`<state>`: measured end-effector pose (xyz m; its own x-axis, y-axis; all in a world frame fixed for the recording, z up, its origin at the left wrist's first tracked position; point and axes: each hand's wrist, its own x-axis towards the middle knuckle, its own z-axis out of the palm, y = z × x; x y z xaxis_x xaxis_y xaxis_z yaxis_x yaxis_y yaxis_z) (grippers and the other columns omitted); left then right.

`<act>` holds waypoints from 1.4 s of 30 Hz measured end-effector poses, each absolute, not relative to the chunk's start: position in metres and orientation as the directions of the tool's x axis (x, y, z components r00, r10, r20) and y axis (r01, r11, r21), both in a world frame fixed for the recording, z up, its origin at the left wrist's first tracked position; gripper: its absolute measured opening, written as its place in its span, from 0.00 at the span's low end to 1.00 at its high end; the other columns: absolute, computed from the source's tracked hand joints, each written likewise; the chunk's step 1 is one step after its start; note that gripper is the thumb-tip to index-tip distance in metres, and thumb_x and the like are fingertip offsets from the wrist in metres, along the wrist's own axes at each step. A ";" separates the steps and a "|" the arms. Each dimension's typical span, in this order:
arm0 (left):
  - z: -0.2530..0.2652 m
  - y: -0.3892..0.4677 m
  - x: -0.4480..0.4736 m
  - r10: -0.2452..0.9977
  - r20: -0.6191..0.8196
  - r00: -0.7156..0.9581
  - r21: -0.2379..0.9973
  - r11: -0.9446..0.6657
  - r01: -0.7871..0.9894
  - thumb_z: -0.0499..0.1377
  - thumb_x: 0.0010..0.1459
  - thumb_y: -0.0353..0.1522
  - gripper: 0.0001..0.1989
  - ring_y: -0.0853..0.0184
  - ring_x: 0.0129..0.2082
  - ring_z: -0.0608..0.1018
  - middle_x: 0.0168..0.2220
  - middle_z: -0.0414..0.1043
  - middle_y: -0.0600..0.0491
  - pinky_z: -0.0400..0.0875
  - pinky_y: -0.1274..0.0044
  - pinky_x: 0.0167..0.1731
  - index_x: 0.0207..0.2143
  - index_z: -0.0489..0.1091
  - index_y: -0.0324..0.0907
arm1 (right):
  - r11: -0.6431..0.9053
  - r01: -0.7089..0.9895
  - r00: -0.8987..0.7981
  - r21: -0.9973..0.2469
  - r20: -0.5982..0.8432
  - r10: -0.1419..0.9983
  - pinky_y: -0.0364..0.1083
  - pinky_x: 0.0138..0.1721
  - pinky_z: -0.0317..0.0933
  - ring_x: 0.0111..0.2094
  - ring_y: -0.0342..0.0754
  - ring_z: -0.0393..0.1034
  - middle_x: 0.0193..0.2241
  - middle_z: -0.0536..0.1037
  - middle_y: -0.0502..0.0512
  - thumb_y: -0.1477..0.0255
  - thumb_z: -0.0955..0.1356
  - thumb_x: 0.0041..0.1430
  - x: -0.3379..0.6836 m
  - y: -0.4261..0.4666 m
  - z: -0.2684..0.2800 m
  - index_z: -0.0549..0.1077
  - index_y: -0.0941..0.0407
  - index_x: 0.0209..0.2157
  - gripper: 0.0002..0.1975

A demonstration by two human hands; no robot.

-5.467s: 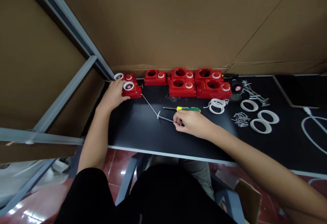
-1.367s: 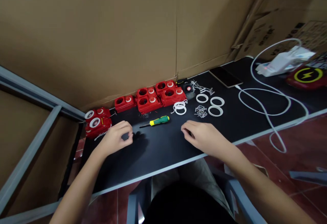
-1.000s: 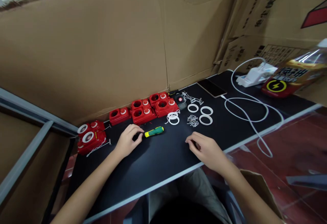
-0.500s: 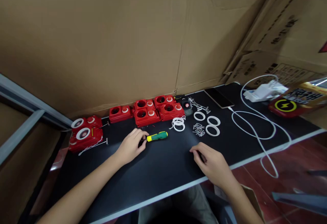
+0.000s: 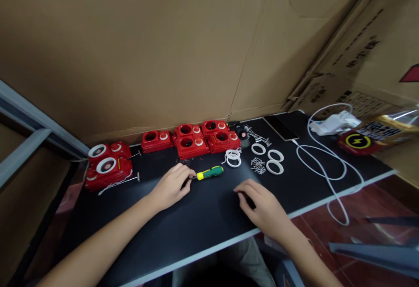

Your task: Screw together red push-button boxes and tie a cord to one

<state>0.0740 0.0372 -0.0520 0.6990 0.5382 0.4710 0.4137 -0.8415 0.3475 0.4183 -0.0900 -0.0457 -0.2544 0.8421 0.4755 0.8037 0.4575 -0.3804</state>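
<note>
My left hand [image 5: 173, 186] is over the black tabletop with its fingers closed at the shaft of a screwdriver [image 5: 211, 172]. The green and yellow handle points to the right, away from the fingers. My right hand [image 5: 260, 204] hovers near the front edge, fingers loosely curled, with a gap to the thumb and nothing visible in it. Behind the screwdriver stand several red housings [image 5: 192, 146] with round openings. At the left, two red units [image 5: 109, 175] carry white rings. White rings [image 5: 275, 167] and a pile of small screws [image 5: 258, 165] lie beyond my right hand.
White cord coils [image 5: 233, 158] lie beside the housings, with long metal pieces [image 5: 257, 135] behind. A phone [image 5: 280, 128] is plugged into a white cable [image 5: 322, 171] that loops over the front edge. A red and gold package [image 5: 360, 142] stands at right. Cardboard [image 5: 183, 51] walls the back.
The view has shifted slightly. My left hand and the screwdriver have edged to the right, and a bit more of the shaft shows. My right hand has drifted a little left.
</note>
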 end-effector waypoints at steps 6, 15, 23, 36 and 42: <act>-0.051 0.035 0.074 0.452 0.476 0.754 0.353 -0.884 0.307 0.61 0.84 0.26 0.07 0.58 0.47 0.89 0.48 0.88 0.48 0.87 0.67 0.50 0.55 0.78 0.46 | 0.538 0.792 -0.408 -0.290 0.406 0.818 0.62 0.72 0.81 0.70 0.60 0.81 0.67 0.85 0.65 0.75 0.70 0.80 0.378 -0.054 -0.050 0.81 0.53 0.72 0.24; -0.056 0.039 0.071 0.598 0.543 0.590 0.327 -0.798 0.507 0.61 0.80 0.26 0.19 0.43 0.70 0.80 0.70 0.80 0.35 0.83 0.48 0.71 0.69 0.74 0.43 | 0.513 0.805 -0.372 -0.299 0.420 0.828 0.57 0.54 0.84 0.53 0.56 0.84 0.56 0.87 0.62 0.74 0.70 0.83 0.389 -0.060 -0.063 0.83 0.53 0.64 0.16; -0.068 0.056 0.063 0.676 0.489 0.551 0.231 -0.710 0.665 0.62 0.75 0.24 0.39 0.34 0.79 0.69 0.88 0.61 0.37 0.75 0.36 0.76 0.84 0.65 0.49 | 0.469 0.787 -0.296 -0.400 0.422 0.857 0.56 0.57 0.84 0.54 0.54 0.84 0.55 0.87 0.62 0.75 0.69 0.82 0.395 -0.070 -0.065 0.83 0.52 0.63 0.16; -0.063 0.068 0.060 0.644 0.477 0.599 0.185 -0.739 0.647 0.61 0.76 0.23 0.35 0.34 0.80 0.67 0.86 0.65 0.37 0.75 0.35 0.76 0.81 0.71 0.49 | 0.447 0.731 -0.273 -0.516 0.379 0.884 0.57 0.56 0.85 0.52 0.54 0.85 0.54 0.87 0.62 0.74 0.70 0.80 0.394 -0.063 -0.057 0.85 0.51 0.60 0.14; -0.056 0.077 0.059 0.631 0.548 0.549 0.175 -0.728 0.663 0.61 0.82 0.25 0.28 0.41 0.73 0.75 0.69 0.83 0.40 0.78 0.45 0.71 0.77 0.76 0.52 | 0.456 0.716 -0.269 -0.528 0.394 0.879 0.56 0.55 0.84 0.52 0.53 0.85 0.53 0.87 0.61 0.75 0.70 0.80 0.395 -0.060 -0.060 0.85 0.52 0.59 0.14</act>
<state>0.0594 0.0767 -0.0561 0.5488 0.6313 0.5480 0.6628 -0.7280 0.1750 0.3948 -0.0604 -0.0597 -0.2688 0.8787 0.3945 0.7164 0.4562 -0.5279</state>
